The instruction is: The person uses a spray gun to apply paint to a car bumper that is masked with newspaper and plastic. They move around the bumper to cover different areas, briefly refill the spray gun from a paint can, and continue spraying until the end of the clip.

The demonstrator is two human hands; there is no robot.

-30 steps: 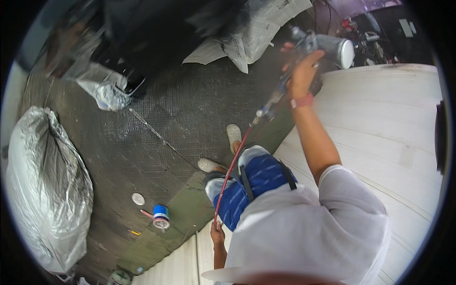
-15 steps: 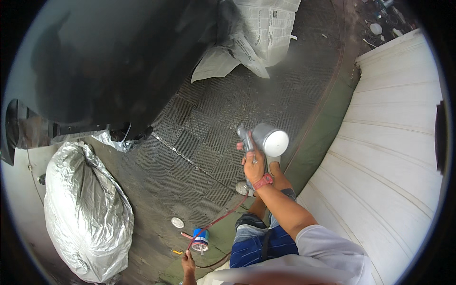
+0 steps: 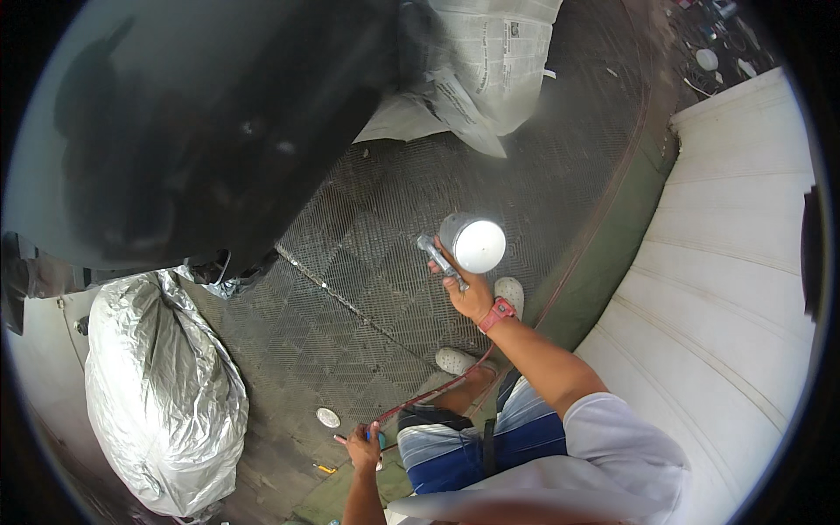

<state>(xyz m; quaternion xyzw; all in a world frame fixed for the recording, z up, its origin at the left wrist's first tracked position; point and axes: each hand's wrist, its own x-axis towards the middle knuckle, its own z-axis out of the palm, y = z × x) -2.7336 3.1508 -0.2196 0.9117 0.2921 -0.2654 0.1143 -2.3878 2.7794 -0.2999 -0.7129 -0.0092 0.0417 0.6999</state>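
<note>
My right hand (image 3: 471,296) is wrapped round a metal spray gun (image 3: 440,262), its nozzle end toward the dark glossy vehicle panel (image 3: 201,131) at the upper left. On the gun sits a silver cup with a round white lid (image 3: 481,247). A gap of floor shows between the gun and the panel. Low in the view, the fingers of my left hand (image 3: 361,446) are closed on a thin red hose (image 3: 424,398), which runs up right toward my legs. Behind that hand a blue can (image 3: 376,435) is mostly hidden.
Printed masking paper (image 3: 499,61) hangs by the panel. A crumpled silver cover (image 3: 166,394) bulges at the left. White ribbed sheeting (image 3: 700,289) forms the right side. On the dark textured floor lie a round pale lid (image 3: 328,417) and a yellow-handled tool (image 3: 325,469).
The spray gun has shifted left and slightly up, toward the panel. My left hand has moved forward with the hose and now covers most of the blue can.
</note>
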